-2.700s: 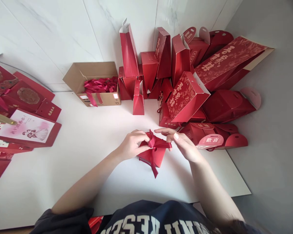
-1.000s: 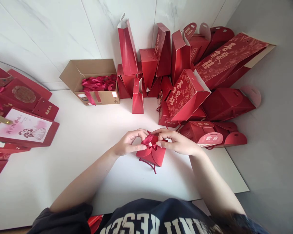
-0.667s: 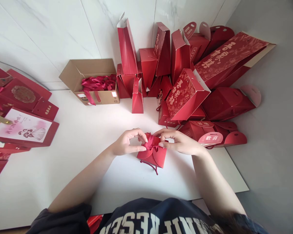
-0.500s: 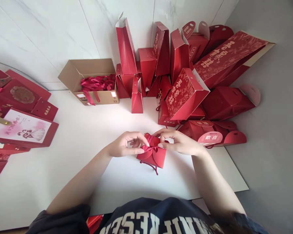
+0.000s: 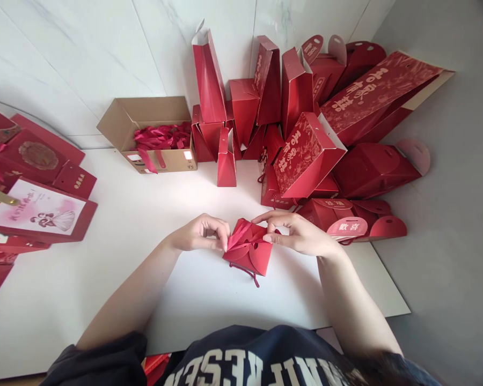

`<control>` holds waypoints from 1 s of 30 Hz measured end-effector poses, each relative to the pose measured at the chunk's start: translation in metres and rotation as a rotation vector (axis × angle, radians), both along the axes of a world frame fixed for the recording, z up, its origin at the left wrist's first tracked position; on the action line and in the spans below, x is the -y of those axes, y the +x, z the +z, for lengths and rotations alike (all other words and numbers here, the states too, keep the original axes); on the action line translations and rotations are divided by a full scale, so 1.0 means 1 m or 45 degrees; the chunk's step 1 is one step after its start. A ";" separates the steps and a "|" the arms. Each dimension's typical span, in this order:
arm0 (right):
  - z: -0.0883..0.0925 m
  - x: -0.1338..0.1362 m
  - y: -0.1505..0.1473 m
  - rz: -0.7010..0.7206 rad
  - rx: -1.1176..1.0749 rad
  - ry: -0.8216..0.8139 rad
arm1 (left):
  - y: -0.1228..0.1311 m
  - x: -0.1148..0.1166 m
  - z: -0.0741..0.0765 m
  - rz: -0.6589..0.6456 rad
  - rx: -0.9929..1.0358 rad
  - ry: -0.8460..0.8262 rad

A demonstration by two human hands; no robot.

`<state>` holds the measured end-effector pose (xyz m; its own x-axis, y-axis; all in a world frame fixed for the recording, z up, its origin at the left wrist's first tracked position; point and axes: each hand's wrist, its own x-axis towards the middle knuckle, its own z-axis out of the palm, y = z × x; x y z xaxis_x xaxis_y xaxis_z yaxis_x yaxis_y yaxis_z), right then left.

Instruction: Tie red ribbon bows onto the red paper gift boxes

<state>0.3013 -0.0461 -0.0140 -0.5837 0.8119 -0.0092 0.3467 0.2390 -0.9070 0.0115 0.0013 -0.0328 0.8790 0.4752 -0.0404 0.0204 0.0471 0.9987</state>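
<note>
A small red gift box [image 5: 253,260] with curved petal flaps sits on the white table in front of me. A shiny red ribbon [image 5: 241,234] runs across its top. At the box's left side my left hand [image 5: 206,232] pinches one part of the ribbon between thumb and finger. My right hand [image 5: 293,232] is closed on the ribbon at the box's right edge, its index finger reaching over the far side. A dark red cord handle [image 5: 247,271] hangs out from the near side of the box.
Behind stands an open cardboard box [image 5: 161,162] of loose red ribbons [image 5: 161,137]. Several red gift boxes [image 5: 308,155] crowd the back right by the grey wall. One slim red box [image 5: 226,163] stands nearer. Red boxes and a pink card [image 5: 40,209] lie at the left.
My left hand has moved left off the top of the box, drawing the ribbon out to that side. The box has shifted slightly left. My right hand has barely moved.
</note>
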 end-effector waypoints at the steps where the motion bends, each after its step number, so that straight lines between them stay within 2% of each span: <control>1: 0.000 0.000 -0.001 0.003 0.013 -0.011 | -0.001 -0.001 -0.002 0.025 0.029 -0.055; 7: -0.001 0.002 0.000 -0.001 0.018 -0.081 | -0.005 -0.003 -0.007 0.105 0.323 -0.439; 9: 0.000 0.004 0.001 -0.009 0.005 -0.090 | -0.014 -0.006 -0.003 0.130 0.339 -0.463; 11: 0.003 0.006 0.002 -0.015 -0.011 -0.090 | -0.029 -0.011 0.006 0.103 0.247 -0.420; 14: 0.005 0.007 0.004 -0.052 -0.025 -0.071 | -0.054 -0.018 0.031 -0.071 -0.074 -0.299; 16: 0.005 0.008 0.003 -0.099 -0.009 -0.044 | -0.064 -0.019 0.051 -0.095 -0.371 -0.156; 18: 0.004 0.007 0.002 -0.144 0.014 -0.059 | -0.062 -0.017 0.067 -0.039 -0.658 0.061; 20: 0.004 0.007 0.001 -0.170 0.032 -0.112 | -0.050 -0.011 0.074 0.093 -0.848 0.283; 22: 0.004 0.007 -0.001 -0.169 0.049 -0.145 | -0.032 -0.001 0.072 0.209 -0.923 0.449; 24: 0.005 0.008 -0.003 -0.153 0.082 -0.148 | -0.012 0.010 0.064 0.254 -0.892 0.555; 27: 0.006 0.011 -0.003 -0.140 0.160 -0.145 | 0.015 0.026 0.053 0.240 -0.765 0.758; 30: 0.007 0.016 -0.003 -0.132 0.221 -0.126 | 0.030 0.038 0.045 0.234 -0.716 1.036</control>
